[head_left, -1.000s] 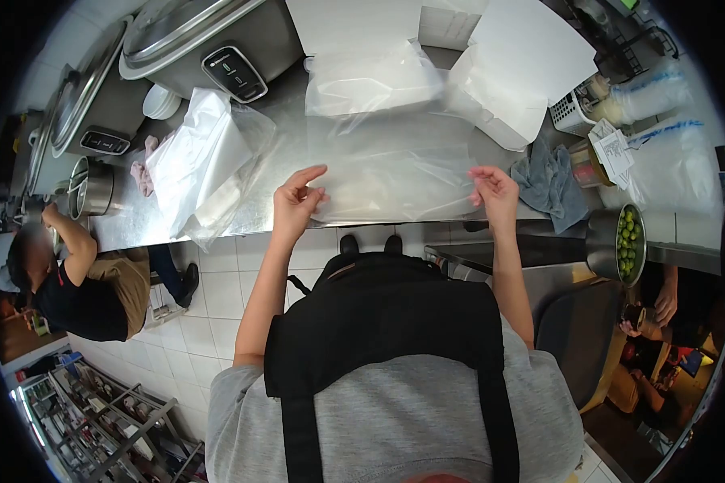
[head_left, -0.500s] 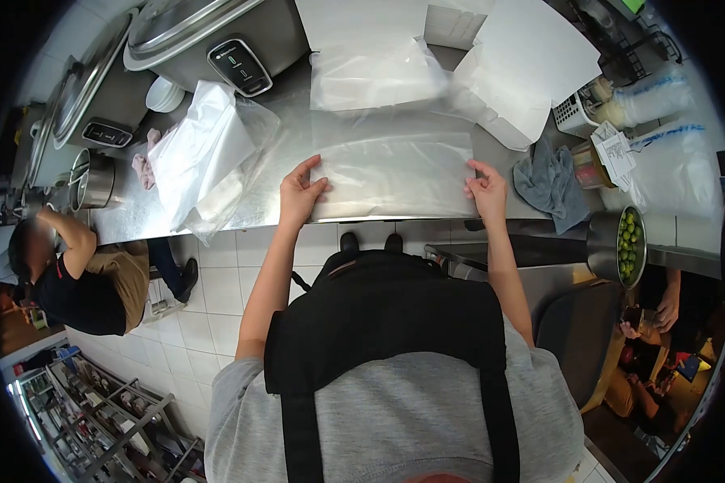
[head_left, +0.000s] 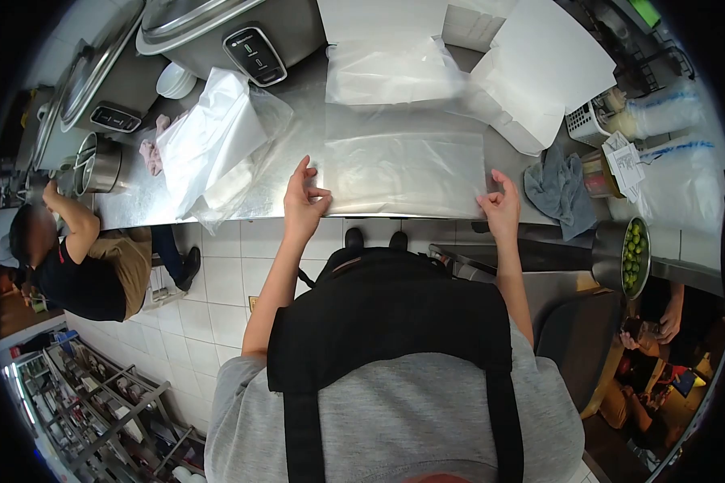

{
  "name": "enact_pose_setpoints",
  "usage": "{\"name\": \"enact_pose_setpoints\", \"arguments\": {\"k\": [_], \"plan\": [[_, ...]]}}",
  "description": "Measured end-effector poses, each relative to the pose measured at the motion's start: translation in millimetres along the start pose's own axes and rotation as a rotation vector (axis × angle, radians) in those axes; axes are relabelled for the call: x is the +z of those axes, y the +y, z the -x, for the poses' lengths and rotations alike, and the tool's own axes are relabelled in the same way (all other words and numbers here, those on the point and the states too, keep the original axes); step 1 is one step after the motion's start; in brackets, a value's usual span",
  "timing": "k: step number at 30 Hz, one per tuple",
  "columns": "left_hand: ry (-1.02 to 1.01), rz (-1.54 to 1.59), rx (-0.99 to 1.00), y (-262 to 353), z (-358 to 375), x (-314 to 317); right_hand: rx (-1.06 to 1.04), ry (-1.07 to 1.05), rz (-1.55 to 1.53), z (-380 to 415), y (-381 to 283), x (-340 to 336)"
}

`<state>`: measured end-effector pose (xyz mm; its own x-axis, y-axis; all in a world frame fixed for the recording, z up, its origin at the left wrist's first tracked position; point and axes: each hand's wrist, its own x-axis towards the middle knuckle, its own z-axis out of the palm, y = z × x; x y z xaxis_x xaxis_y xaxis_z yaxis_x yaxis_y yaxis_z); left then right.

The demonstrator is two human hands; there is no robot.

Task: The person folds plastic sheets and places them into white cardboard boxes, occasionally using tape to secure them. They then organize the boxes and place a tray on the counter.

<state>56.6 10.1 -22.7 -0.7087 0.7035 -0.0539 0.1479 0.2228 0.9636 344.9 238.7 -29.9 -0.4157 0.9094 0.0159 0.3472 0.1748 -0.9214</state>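
A clear plastic bag or sheet (head_left: 403,173) lies flat on the steel counter, its near edge along the counter's front edge. My left hand (head_left: 304,201) is at its left near corner, thumb tip at the side edge and index finger raised and apart from the thumb. At the opposite corner, my right hand (head_left: 502,208) has a similar curved shape, thumb by the right edge, index finger extended. I cannot see either hand gripping the plastic. Behind it, more clear plastic bags (head_left: 387,76) spill from a white box (head_left: 532,72).
White bags (head_left: 217,149) lie left, beside a large cooker (head_left: 217,40) and stacked white bowls (head_left: 176,80). At right are a grey cloth (head_left: 557,189), a white basket (head_left: 586,121) and a metal bowl of green limes (head_left: 632,253). A co-worker (head_left: 89,270) sits at left.
Both hands have drawn slightly nearer to me along the sheet's sides, and the fingertips have moved off its edges. The view has shifted a little; the sheet stays in place on the counter.
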Motion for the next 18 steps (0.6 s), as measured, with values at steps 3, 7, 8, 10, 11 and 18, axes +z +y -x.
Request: {"name": "enact_pose_setpoints", "arguments": {"k": [3, 7, 8, 10, 11, 18], "plan": [[-0.003, -0.234, 0.105, 6.6, 3.9, 1.3, 0.056, -0.010, -0.063, 0.0, -2.0, 0.8], [0.015, -0.155, 0.082, 3.1, 2.6, 1.6, 0.026, 0.004, 0.010, 1.5, -1.5, 0.5], [0.026, -0.144, 0.074, 4.0, 1.7, 1.2, 0.027, 0.014, 0.023, 2.2, -1.7, 0.8], [0.034, -0.133, 0.067, 5.5, -0.2, 0.8, 0.027, 0.021, 0.017, 2.8, 2.3, 0.9], [0.038, -0.132, 0.063, 5.9, -0.9, 1.0, 0.025, 0.028, 0.013, 3.2, 4.0, 0.3], [0.045, -0.153, 0.075, -0.9, -7.3, 1.9, -0.003, 0.073, 0.150, 1.8, 6.2, 2.5]]}}
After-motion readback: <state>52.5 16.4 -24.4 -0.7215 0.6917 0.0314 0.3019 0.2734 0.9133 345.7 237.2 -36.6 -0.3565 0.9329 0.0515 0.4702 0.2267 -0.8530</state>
